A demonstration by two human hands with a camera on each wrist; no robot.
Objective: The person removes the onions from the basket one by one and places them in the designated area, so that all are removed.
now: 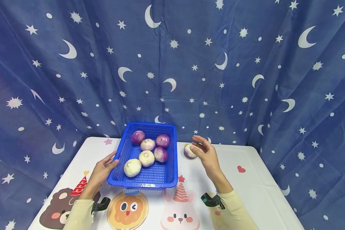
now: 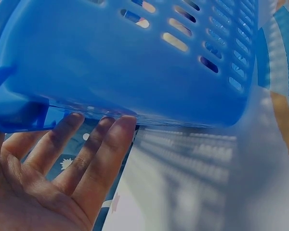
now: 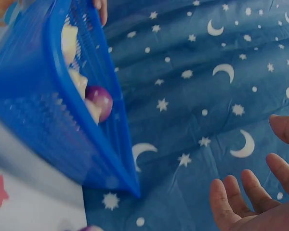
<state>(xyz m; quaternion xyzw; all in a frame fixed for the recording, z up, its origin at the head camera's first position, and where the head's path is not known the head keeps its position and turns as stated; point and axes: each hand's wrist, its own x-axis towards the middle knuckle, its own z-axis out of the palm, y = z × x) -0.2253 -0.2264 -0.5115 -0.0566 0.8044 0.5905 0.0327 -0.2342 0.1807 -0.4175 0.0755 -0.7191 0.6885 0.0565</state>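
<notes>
Basket's [image 1: 142, 185] toward the counter's [image 1: 253, 185] eleven o'clock, six onions [image 1: 146, 158] inside. Left hand's [image 1: 100, 171] nearly straight fingers touch its nine o'clock side, probably steadying it. Loose onion [image 1: 188, 151] at three o'clock; right hand [image 1: 208, 158] near it, fingers apart, holding nothing.

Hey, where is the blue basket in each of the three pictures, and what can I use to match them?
Head: the blue basket is in the lower half, just left of centre.
Left wrist: across the upper part, above the left hand.
Right wrist: upper left, cut off by the edge.
Shared landmark: the star-patterned curtain.
</notes>
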